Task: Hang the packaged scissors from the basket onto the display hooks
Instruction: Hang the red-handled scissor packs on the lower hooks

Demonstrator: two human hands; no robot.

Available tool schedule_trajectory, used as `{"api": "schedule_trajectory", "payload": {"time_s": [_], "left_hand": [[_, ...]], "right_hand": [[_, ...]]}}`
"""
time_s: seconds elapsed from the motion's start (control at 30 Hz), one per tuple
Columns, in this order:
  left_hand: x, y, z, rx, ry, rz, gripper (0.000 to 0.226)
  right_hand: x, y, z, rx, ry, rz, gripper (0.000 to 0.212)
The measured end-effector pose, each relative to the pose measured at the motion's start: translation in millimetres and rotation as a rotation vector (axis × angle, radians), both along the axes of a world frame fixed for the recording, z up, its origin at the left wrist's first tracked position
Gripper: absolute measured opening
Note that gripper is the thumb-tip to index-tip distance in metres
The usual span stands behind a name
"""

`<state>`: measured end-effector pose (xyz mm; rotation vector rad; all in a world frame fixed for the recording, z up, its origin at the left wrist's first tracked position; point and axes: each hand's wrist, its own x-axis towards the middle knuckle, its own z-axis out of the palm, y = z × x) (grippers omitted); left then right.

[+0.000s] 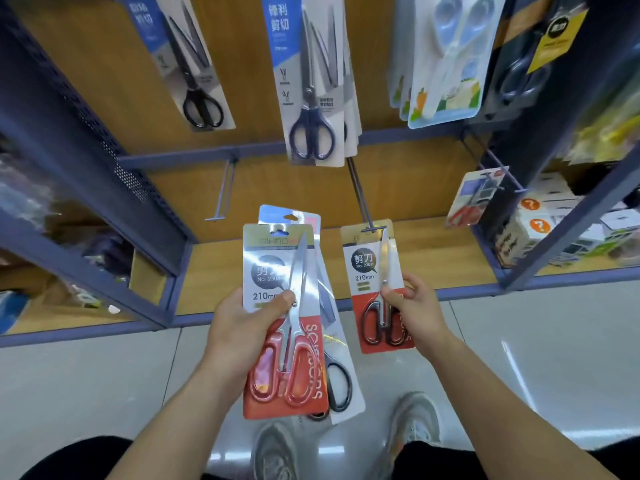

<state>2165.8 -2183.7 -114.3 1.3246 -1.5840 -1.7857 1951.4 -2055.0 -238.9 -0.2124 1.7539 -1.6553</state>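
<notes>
My left hand [239,327] grips a stack of packaged scissors; the front pack [273,271] has red handles and a red base, and a black-handled pack [337,375] shows behind it. My right hand [414,306] pinches a smaller red pack with black-handled scissors [375,285]. That pack's top hole sits at the tip of the middle display hook [360,195]. An empty hook [223,188] sticks out to the left. No basket is in view.
Packs of scissors hang on the upper row: black-handled [194,64], blue-handled [311,98] and pale blue [450,60]. A hook at right carries a small pack [471,195]. Boxes [540,223] sit on the right shelf. My shoes stand on the grey floor.
</notes>
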Motion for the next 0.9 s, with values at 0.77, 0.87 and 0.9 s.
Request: {"api": "schedule_trajectory", "payload": {"time_s": [0.77,0.87,0.9], "left_hand": [[-0.5,4.4,-10.8,0.029,-0.019,0.004,0.014],[-1.1,4.3,-9.4,0.044,-0.011,0.003,0.015],[-1.4,3.9,-9.9,0.045,-0.006,0.002,0.015]], "right_hand": [[-18.9,-59.2,-11.0,0.274,0.179,-0.065,0.063],[11.2,-34.7,8.4,0.198,0.076,-0.058,0.029],[25.5,-25.8,19.2,0.131,0.0,-0.006,0.018]]}}
